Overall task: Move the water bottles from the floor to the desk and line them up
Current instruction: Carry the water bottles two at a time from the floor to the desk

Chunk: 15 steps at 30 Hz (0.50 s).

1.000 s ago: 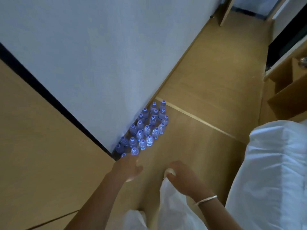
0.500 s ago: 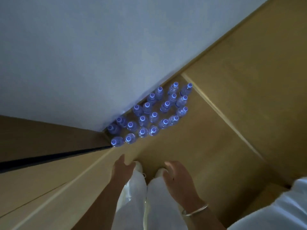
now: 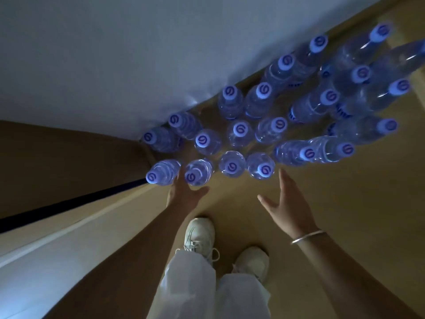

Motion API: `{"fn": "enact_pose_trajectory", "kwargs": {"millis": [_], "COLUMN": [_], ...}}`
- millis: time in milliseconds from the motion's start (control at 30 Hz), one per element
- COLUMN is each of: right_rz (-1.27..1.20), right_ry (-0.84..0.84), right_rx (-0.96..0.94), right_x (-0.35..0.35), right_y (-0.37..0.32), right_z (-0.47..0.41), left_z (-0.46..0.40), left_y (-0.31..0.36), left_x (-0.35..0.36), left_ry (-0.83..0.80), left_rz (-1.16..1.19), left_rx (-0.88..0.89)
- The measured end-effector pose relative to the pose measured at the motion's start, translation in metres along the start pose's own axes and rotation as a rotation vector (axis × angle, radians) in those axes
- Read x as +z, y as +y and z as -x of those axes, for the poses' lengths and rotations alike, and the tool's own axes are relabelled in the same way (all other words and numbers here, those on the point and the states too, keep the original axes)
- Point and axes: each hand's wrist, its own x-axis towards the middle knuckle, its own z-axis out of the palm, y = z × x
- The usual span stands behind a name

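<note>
Several clear water bottles [image 3: 239, 132] with blue caps stand upright in rows on the wooden floor [image 3: 345, 215], packed against a white wall. My left hand [image 3: 184, 192] reaches down with straight fingers, its fingertips between the two nearest front-row bottles [image 3: 197, 173], holding nothing. My right hand [image 3: 287, 201] is spread open just below the front-row bottle [image 3: 261, 169], a small gap away from it. A thin bracelet sits on my right wrist.
A wooden desk edge with a dark strip [image 3: 69, 201] runs along the left, close to the leftmost bottle [image 3: 161, 172]. The white wall [image 3: 115, 54] blocks the far side. My white shoes [image 3: 200, 233] and light trousers stand on the floor just behind the hands.
The view has dropped much closer to the bottles. Both hands moved forward from near my knees to the front row, fingers spreading open.
</note>
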Motion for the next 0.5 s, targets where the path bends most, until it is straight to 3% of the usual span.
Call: {"fn": "enact_pose_trajectory", "kwargs": {"millis": [200,333,500], "right_rz": [-0.074,-0.029,0.062], "right_ry": [0.068,0.189,0.197], "right_rx": [-0.079,-0.097,-0.042], "right_x": [0.03,0.036,0.024], "right_y": [0.011,0.003,-0.015], "right_z": [-0.053,-0.061,-0.028], "left_z": [-0.026,-0.019,0.024], "left_y": [-0.011,-0.021,-0.009], "left_x": [0.012,0.012,-0.01], "left_ry": [0.007,0.046,0.003], "left_rz": [0.199,0.188,0.086], "left_rx": [0.048,0.059,0.089]}}
